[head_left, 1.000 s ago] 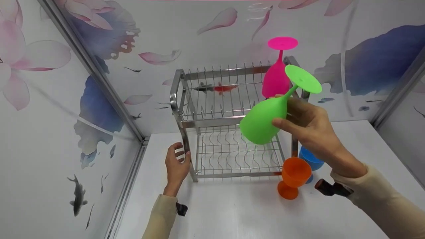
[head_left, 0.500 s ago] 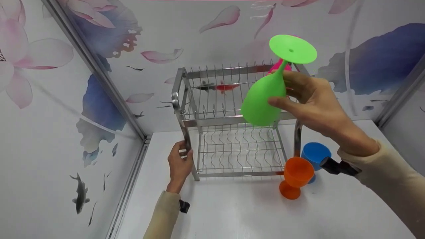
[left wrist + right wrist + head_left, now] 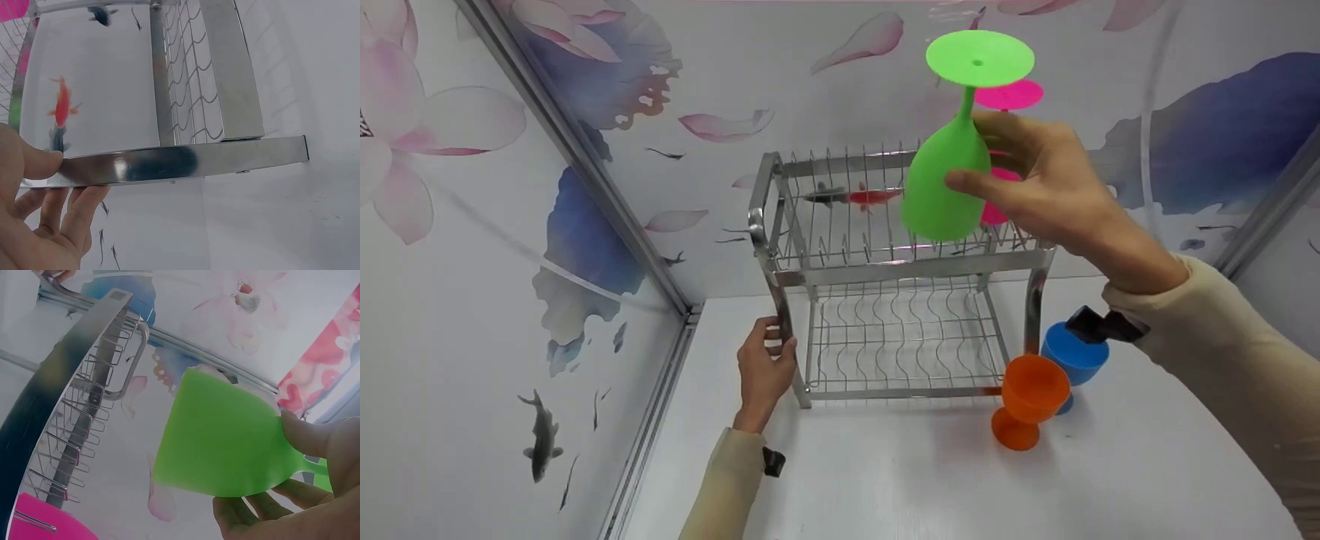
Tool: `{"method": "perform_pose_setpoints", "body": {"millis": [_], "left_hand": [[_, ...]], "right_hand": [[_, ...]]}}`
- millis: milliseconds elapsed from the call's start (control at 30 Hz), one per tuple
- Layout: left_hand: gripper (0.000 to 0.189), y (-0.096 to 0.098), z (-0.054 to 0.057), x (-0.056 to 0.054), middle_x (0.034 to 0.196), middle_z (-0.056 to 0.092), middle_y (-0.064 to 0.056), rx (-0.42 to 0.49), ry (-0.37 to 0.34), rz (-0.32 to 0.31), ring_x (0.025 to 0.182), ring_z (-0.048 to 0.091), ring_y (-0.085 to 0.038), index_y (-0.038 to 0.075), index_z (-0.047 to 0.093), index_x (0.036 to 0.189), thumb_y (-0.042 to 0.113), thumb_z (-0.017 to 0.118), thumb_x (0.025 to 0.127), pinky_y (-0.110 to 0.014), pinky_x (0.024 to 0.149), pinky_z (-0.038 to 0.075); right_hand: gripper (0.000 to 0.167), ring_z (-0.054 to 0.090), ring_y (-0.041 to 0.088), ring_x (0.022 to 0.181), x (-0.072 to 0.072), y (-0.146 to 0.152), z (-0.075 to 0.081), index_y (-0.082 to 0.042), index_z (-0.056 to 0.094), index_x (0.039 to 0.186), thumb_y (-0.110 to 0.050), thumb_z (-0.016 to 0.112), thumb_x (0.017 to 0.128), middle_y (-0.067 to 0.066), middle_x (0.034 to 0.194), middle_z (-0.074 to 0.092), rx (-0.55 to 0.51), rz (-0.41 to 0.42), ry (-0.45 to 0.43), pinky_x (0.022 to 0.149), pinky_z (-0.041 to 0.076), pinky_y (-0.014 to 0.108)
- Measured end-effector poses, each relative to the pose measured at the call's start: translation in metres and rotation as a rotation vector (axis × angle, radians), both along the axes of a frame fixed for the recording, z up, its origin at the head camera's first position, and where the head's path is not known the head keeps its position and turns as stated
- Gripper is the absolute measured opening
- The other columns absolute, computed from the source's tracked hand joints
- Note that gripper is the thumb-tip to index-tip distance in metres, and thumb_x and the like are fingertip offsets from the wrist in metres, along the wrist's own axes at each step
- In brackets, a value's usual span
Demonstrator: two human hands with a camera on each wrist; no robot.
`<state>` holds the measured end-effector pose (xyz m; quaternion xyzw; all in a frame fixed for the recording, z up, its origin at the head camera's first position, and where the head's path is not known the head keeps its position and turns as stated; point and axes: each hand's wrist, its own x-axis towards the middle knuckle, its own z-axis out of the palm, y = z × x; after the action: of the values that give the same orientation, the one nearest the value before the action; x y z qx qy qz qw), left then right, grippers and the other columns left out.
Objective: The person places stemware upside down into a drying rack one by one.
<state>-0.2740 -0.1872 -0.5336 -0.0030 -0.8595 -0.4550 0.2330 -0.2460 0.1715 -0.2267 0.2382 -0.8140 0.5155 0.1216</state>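
Clock read in the head view, centred on the metal rack (image 3: 915, 268). Green goblet (image 3: 949, 154) is off the counter (image 3: 915, 480) at 1 o'clock, upside down, foot (image 3: 979, 58) leaning slightly past 12. Right grip (image 3: 1054, 187) is clamped on it: thumb on the near face of the bowl, fingers round the far side, close to the stem (image 3: 968, 101). Left grip (image 3: 765, 375) pinches the rack's post (image 3: 781, 307) at 8 o'clock.

Handling, estimated: looks like matte moulded plastic, so probably light, fairly stiff and unlikely to shatter (material inferred from colour and sheen only). The smooth bowl tapers toward the stem; a loose hold there may slide or let it roll. Best hold, I judge: the wider bowl, light opposed pressure, rim left free. The slim stem would give less control and may flex.

Nearby: pink goblet (image 3: 1016, 94), also foot up, partly hidden behind the right grip at 1 o'clock; orange goblet (image 3: 1035, 390) and blue goblet (image 3: 1076, 356) upright between 4 and 5.
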Motion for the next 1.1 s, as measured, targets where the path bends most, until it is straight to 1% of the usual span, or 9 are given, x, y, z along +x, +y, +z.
{"method": "perform_pose_setpoints", "body": {"millis": [100, 267, 467, 567, 700, 833, 1000, 1100], "left_hand": [[0.038, -0.001, 0.000, 0.000, 0.109, 0.076, -0.013, -0.003, -0.008, -0.001, 0.087, 0.079, -0.025, 0.007, 0.066, 0.133, 0.003, 0.076, 0.096, -0.038, 0.073, 0.068], [0.039, -0.004, -0.001, -0.001, 0.110, 0.075, -0.013, 0.007, -0.026, -0.020, 0.088, 0.079, -0.025, 0.008, 0.065, 0.134, 0.004, 0.076, 0.097, -0.037, 0.073, 0.068], [0.041, -0.010, -0.002, -0.002, 0.116, 0.073, -0.013, 0.055, -0.047, -0.096, 0.090, 0.078, -0.025, 0.008, 0.063, 0.138, 0.005, 0.075, 0.098, -0.030, 0.073, 0.067], [0.042, -0.013, -0.002, -0.002, 0.117, 0.072, -0.014, 0.063, -0.048, -0.117, 0.090, 0.078, -0.026, 0.008, 0.062, 0.138, 0.006, 0.075, 0.099, -0.029, 0.073, 0.067], [0.041, -0.015, -0.002, -0.002, 0.118, 0.072, -0.014, 0.057, -0.056, -0.116, 0.090, 0.078, -0.026, 0.008, 0.062, 0.138, 0.007, 0.074, 0.099, -0.030, 0.074, 0.067], [0.041, -0.014, -0.001, -0.001, 0.116, 0.072, -0.013, 0.057, -0.056, -0.109, 0.089, 0.077, -0.025, 0.009, 0.062, 0.138, 0.007, 0.075, 0.099, -0.031, 0.073, 0.067], [0.040, -0.013, -0.002, -0.001, 0.114, 0.072, -0.013, 0.054, -0.067, -0.118, 0.088, 0.077, -0.025, 0.008, 0.061, 0.138, 0.006, 0.073, 0.100, -0.030, 0.073, 0.067], [0.040, -0.012, -0.001, -0.001, 0.113, 0.072, -0.013, 0.052, -0.063, -0.122, 0.088, 0.077, -0.025, 0.007, 0.060, 0.138, 0.006, 0.072, 0.100, -0.030, 0.073, 0.067]], "right_hand": [[0.053, 0.067, 0.031, 0.131, -0.010, -0.005, 0.003, -0.011, 0.062, 0.149, -0.016, 0.078, 0.099, 0.011, 0.142, 0.068, -0.010, -0.009, -0.016, 0.115, 0.055, 0.042], [0.054, 0.066, 0.030, 0.133, -0.029, -0.012, 0.005, -0.011, 0.061, 0.150, -0.017, 0.079, 0.099, 0.011, 0.145, 0.067, -0.035, -0.014, -0.040, 0.115, 0.054, 0.041], [0.059, 0.064, 0.029, 0.137, -0.048, -0.018, 0.005, -0.010, 0.058, 0.152, -0.019, 0.079, 0.099, 0.009, 0.148, 0.065, -0.037, -0.027, -0.081, 0.118, 0.052, 0.042], [0.061, 0.062, 0.029, 0.139, -0.057, -0.020, 0.003, -0.011, 0.055, 0.154, -0.022, 0.079, 0.099, 0.009, 0.150, 0.063, -0.021, -0.041, -0.101, 0.119, 0.051, 0.044], [0.064, 0.060, 0.031, 0.141, -0.070, -0.021, -0.001, -0.010, 0.052, 0.156, -0.022, 0.078, 0.099, 0.012, 0.152, 0.061, -0.002, -0.065, -0.108, 0.121, 0.049, 0.047], [0.063, 0.060, 0.035, 0.141, -0.081, -0.022, -0.007, -0.006, 0.050, 0.157, -0.017, 0.076, 0.100, 0.017, 0.153, 0.060, 0.000, -0.081, -0.102, 0.121, 0.049, 0.048], [0.063, 0.058, 0.038, 0.142, -0.091, -0.021, -0.014, -0.002, 0.047, 0.158, -0.014, 0.073, 0.102, 0.020, 0.154, 0.058, 0.026, -0.083, -0.085, 0.121, 0.048, 0.052], [0.063, 0.058, 0.038, 0.142, -0.096, -0.020, -0.018, -0.002, 0.046, 0.158, -0.014, 0.072, 0.103, 0.019, 0.154, 0.057, 0.055, -0.093, -0.081, 0.121, 0.047, 0.053]]}}
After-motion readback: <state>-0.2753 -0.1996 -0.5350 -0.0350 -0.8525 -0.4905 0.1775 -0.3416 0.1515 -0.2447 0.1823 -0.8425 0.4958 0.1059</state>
